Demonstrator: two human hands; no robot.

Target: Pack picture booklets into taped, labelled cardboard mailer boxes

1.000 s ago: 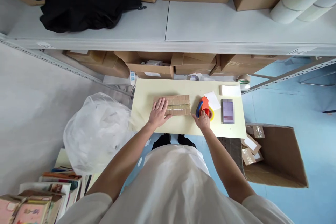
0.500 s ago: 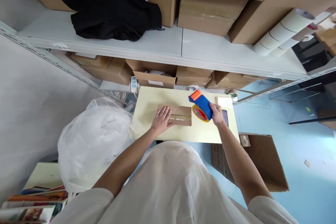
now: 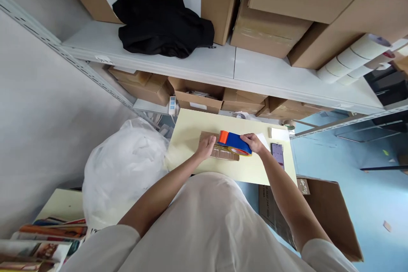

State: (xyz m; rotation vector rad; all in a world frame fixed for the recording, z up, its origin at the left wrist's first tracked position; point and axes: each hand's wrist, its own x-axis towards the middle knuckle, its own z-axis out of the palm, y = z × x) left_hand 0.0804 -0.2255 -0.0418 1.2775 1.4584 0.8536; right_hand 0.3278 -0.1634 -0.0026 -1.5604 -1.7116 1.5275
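Observation:
A blue tape dispenser (image 3: 236,140) with an orange front end and a tape roll is gripped by my right hand (image 3: 253,142). It hangs low over a small cardboard box (image 3: 223,153) lying flat on the pale yellow table (image 3: 181,131). Clear tape runs along the top of the box. My left hand (image 3: 205,148) is at the left part of the box, close to the orange end, with its fingers curled together. What its fingertips pinch, if anything, is too small to make out.
A phone (image 3: 277,154) and a white stack (image 3: 279,134) are on the table's right side. An open carton (image 3: 331,212) stands on the floor at right, a white plastic bag (image 3: 124,170) at left. Beyond the table is a shelf (image 3: 207,63) with boxes and black cloth.
My right hand has brought the tape dispenser left and down over the box. My left hand has gone from lying flat on the box to curled fingers beside the dispenser's front. The view has shifted.

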